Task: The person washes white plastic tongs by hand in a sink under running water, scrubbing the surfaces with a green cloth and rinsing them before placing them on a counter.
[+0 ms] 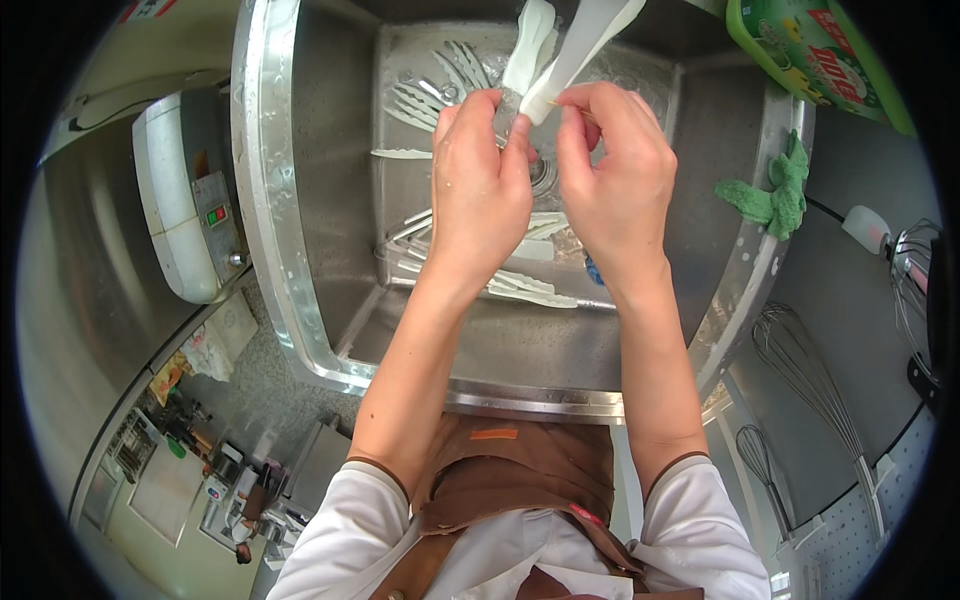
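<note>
Both my hands are over a stainless steel sink (480, 352). My left hand (480, 180) pinches the near end of white plastic tongs (574, 60), its thumb tip against that end. The tongs' arms spread away past the top of the picture. Between thumb and forefinger, my right hand (619, 142) grips a thin yellow strand (553, 103), which looks like a rubber band, at the same end of the tongs. Another white plastic utensil (529, 45) is just beyond my left fingertips. Wavy-edged tongs (469, 64) and several more pale tongs (532, 285) lie on the sink floor.
On the right rim hangs a green cloth (784, 187), below a green detergent container (817, 56). Whisks (810, 367) and a white spatula (866, 229) hang at the right. A white appliance (176, 202) with red and green buttons stands left. A person (247, 521) is in the background.
</note>
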The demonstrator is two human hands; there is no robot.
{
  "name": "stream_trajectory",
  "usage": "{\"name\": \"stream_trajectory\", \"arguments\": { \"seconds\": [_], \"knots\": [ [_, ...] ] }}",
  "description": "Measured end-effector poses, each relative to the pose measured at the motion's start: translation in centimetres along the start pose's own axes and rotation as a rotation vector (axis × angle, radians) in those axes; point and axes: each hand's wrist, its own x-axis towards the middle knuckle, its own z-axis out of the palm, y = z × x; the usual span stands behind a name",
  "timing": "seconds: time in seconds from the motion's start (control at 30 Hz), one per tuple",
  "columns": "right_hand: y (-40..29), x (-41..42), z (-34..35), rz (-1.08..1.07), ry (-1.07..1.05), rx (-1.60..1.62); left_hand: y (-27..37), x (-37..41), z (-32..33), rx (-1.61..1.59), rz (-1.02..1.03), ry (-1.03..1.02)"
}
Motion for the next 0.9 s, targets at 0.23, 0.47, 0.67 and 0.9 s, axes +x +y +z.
{"name": "stream_trajectory", "arguments": {
  "seconds": [0.23, 0.47, 0.67, 0.9],
  "knots": [
    [-0.3, 0.7, 0.0, -0.028, -0.013, 0.01, 0.2, 0.5, -0.2, 0.06, 0.097, -0.007],
    [0.0, 0.9, -0.1, -0.049, 0.034, 0.005, 1.1, 0.8, 0.0, 0.072, 0.136, 0.015],
    [-0.7, 0.8, -0.2, -0.049, 0.012, 0.067, 1.4, 1.1, -0.3, 0.125, 0.185, 0.036],
    [-0.3, 0.6, -0.9, -0.067, -0.032, 0.049, 0.8, 0.6, -0.4, 0.179, 0.112, -0.023]
  ]
}}
